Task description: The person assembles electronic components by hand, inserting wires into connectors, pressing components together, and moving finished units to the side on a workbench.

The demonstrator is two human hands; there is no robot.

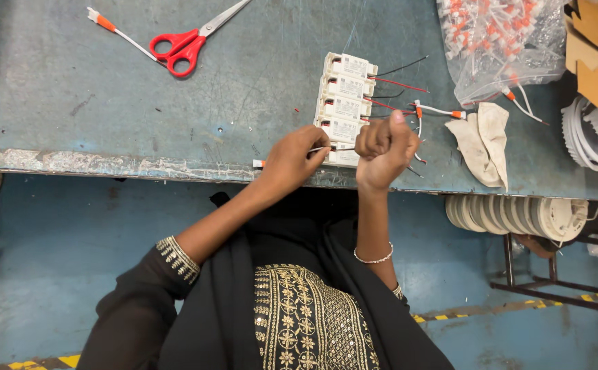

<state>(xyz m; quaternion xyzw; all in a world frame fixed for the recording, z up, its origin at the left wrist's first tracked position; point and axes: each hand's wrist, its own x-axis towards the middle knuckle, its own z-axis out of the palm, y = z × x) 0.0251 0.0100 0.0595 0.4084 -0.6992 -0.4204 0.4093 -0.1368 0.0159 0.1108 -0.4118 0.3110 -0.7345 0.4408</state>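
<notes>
Head view: left hand [292, 161] pinches a thin white wire [321, 149] between thumb and fingertips; right hand [383, 149] is curled in a fist, thumb up, on the wire's other end. Just beyond the fingers, a row of white driver boxes [343, 96] lies on the table [73, 89]. Red scissors [186, 44] well left.

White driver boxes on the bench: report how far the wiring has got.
Done: nothing looks finished; the four upper white rectangular driver boxes only show loose red and black leads. In hand: left hand pinches a thin white wire, right hand is fisted at the nearest box. Left: a clear plastic bag of orange-tipped connector wires.
</notes>
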